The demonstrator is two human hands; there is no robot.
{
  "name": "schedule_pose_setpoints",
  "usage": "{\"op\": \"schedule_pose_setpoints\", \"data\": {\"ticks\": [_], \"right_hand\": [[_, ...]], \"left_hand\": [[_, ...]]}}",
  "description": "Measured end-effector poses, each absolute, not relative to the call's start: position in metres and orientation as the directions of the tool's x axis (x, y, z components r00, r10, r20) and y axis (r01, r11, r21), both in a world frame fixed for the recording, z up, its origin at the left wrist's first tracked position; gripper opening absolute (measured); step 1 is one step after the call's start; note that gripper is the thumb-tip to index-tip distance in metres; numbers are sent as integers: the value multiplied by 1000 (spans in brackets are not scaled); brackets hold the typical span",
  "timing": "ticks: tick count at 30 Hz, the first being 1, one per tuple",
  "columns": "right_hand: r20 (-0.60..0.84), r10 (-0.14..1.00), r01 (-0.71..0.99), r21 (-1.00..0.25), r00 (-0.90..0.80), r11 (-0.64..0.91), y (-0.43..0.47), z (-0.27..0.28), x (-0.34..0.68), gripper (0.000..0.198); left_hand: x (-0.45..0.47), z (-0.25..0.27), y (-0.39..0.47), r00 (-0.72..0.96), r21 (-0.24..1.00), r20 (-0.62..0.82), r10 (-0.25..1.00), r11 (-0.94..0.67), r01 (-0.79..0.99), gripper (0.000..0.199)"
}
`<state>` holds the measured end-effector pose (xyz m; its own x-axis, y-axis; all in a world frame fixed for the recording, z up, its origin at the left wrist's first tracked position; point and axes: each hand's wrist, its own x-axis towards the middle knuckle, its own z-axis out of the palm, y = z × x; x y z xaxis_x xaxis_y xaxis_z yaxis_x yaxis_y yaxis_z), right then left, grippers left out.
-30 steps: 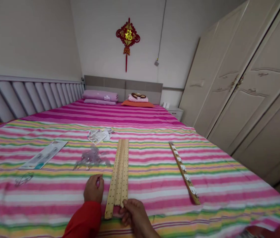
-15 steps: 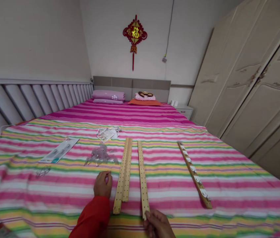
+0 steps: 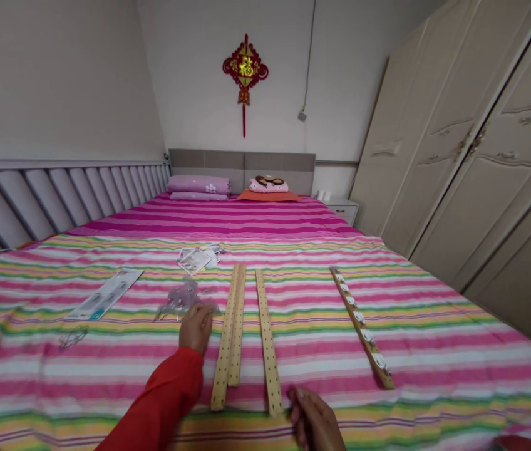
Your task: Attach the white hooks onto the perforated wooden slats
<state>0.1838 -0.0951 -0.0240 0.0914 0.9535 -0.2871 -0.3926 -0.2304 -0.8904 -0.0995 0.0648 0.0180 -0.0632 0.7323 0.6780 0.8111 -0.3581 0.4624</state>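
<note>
My left hand [image 3: 196, 327], in a red sleeve, reaches over the near right edge of a clear plastic bag [image 3: 181, 296] with small metal parts. Its fingers are bent together; what they hold, if anything, is hidden. Just right of it lie two wooden strips with rows of holes [image 3: 222, 369], side by side. A third perforated wooden strip [image 3: 268, 351] lies apart from them. My right hand [image 3: 315, 416] is beside this strip's near end, apart from it, with fingers curled together; I cannot make out anything in them.
A wooden strip with white round pieces [image 3: 359, 317] lies to the right on the striped bedsheet [image 3: 303, 326]. On the left are a long flat package [image 3: 106, 294] and a thin wire-like bundle [image 3: 73, 337]. Papers and packets [image 3: 200, 258] lie beyond the bag.
My left hand has moved forward to the bag's edge. My right hand has let go of the single strip's near end and drawn slightly right. The view has shifted a little.
</note>
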Motion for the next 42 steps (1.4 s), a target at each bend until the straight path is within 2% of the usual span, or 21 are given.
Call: {"op": "schedule_pose_setpoints", "data": {"ticks": [4,7,10,14,18,20,25,30,35,38,42], "right_hand": [[-289,951,-387,-894,109,-228,-94,-20,185,53],[-281,952,-383,-898,119,-217,-96,-17,184,51],[-250,960,-361,-913,128,-189,-95,-10,186,49],[-171,978,-299,-946,120,-129,-88,9,187,48],[-69,994,-260,-965,85,-45,-78,35,183,43],[-39,996,-246,-969,76,-19,-74,46,180,40],[-28,997,-261,-965,74,-8,-67,64,170,42],[-31,996,-308,-951,78,-6,-65,68,162,41],[-100,990,-322,-945,103,-62,-67,61,163,46],[-151,985,-334,-936,85,-115,-70,53,166,47],[-147,986,-363,-926,84,-107,-76,40,169,44]], "left_hand": [[-104,22,77,77,353,647,758,-388,852,18],[-108,27,80,50,383,637,769,-373,845,14],[-109,41,78,-106,538,629,771,-332,775,15],[-101,65,65,-310,787,497,810,-271,554,24],[-81,87,39,-315,945,272,909,-191,265,38],[-69,96,23,-272,982,168,947,-136,133,44],[-39,107,-15,-74,998,-50,996,46,-44,47],[-15,96,-31,44,983,-121,992,126,-131,44],[5,79,-35,125,964,-197,972,216,-156,41],[14,71,-39,144,955,-234,962,255,-153,42],[22,59,-45,77,958,-257,963,265,-109,40]]}}
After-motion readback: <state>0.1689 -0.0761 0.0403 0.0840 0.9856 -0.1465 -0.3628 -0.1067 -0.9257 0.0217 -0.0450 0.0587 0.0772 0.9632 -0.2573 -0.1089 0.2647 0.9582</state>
